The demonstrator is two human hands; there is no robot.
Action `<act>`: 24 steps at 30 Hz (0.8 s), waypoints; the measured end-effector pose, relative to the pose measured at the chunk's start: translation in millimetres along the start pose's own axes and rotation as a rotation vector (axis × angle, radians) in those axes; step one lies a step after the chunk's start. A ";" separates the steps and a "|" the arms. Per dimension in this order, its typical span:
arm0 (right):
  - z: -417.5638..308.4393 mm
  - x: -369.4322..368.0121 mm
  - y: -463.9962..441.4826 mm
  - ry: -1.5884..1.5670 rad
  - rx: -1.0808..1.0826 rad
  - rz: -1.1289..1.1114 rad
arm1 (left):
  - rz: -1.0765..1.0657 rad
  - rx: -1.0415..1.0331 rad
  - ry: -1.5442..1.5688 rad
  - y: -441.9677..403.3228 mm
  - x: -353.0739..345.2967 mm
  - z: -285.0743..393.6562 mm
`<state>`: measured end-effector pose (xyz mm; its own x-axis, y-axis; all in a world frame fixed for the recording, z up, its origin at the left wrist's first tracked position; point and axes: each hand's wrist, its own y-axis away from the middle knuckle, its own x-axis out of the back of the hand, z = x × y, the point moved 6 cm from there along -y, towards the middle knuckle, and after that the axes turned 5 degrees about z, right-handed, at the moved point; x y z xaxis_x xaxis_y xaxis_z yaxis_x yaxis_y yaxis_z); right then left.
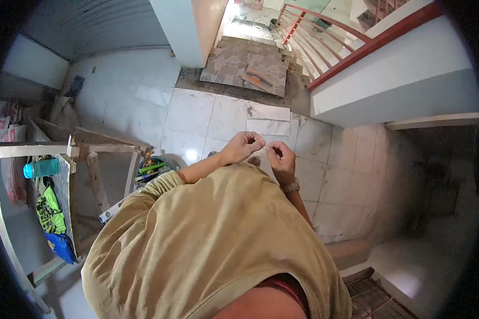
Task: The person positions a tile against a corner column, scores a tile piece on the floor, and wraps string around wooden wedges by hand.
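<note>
In front of my chest, my left hand [242, 148] and my right hand [281, 159] are held close together, fingertips nearly meeting. Thumb and forefinger of each are pinched. Something small and pale may be between the fingertips, too tiny to name. A wristwatch [290, 187] is on my right wrist. Below both hands lies the pale tiled floor [194, 119].
Left, a wooden frame [69, 186] carries a teal bottle [41, 168] and bright green cloth [50, 210]. A bucket of tools [153, 169] stands near my left elbow. Ahead are loose tiles [269, 118], stairs with stone-patterned tiles [229, 69] and a red railing [375, 45].
</note>
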<state>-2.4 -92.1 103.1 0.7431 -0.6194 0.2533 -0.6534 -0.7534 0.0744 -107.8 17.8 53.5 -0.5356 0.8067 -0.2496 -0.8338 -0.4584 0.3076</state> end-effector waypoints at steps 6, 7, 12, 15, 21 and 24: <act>7.7 -10.5 -0.2 -0.033 0.053 0.045 | 0.036 -0.031 -0.038 5.7 2.8 5.5; 7.6 -11.9 -1.1 -0.038 0.065 0.041 | 0.050 -0.027 -0.056 5.8 4.8 6.1; 0.5 -15.3 -5.8 0.024 0.079 0.027 | 0.113 -0.038 -0.014 8.8 16.2 5.9; 6.4 -22.9 -9.8 0.039 0.073 -0.004 | 0.132 -0.025 0.004 9.3 19.9 0.9; -7.7 -26.6 -18.9 0.123 0.181 -0.083 | 0.156 -0.045 -0.087 13.8 22.3 11.9; -14.5 -25.4 -20.5 0.206 0.224 -0.109 | 0.152 -0.105 -0.158 12.2 23.1 14.2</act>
<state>-10.0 -57.6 109.1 0.7470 -0.4922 0.4470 -0.5066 -0.8567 -0.0968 -128.5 36.2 64.5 -0.6354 0.7700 -0.0580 -0.7589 -0.6088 0.2310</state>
